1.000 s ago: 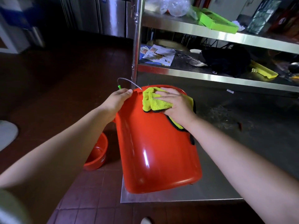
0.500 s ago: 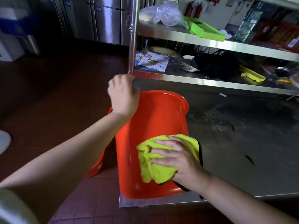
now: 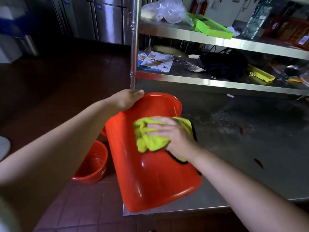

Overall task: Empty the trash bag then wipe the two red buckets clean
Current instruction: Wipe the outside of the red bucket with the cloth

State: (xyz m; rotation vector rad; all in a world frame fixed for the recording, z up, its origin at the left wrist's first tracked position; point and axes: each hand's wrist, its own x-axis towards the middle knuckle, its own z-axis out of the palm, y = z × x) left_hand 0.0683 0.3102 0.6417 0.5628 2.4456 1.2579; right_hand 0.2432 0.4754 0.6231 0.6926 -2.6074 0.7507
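Large bucket point(image 3: 150, 173): glossy red, tipped, mouth toward 12 o'clock, base on counter point(image 3: 250, 148) corner.
Small bucket point(image 3: 93, 164): red, on floor point(image 3: 83, 215) at 9 o'clock.
Left hand point(image 3: 127, 100): fingers curled over large bucket's rim.
Right hand point(image 3: 173, 138): fingers flat, pressing yellow cloth point(image 3: 147, 141) on its side.

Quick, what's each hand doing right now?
Left hand: grips the bucket rim.
Right hand: open, flat fingers pressing the cloth on the bucket.

A steel shelf point(image 3: 184, 35) carries a green tray point(image 3: 214, 27) up top; below lie printed papers point(image 3: 156, 61), a black cloth point(image 3: 224, 64) and a yellow box point(image 3: 260, 75) (partly shadowed). Red tiles cover the floor point(image 3: 83, 208).
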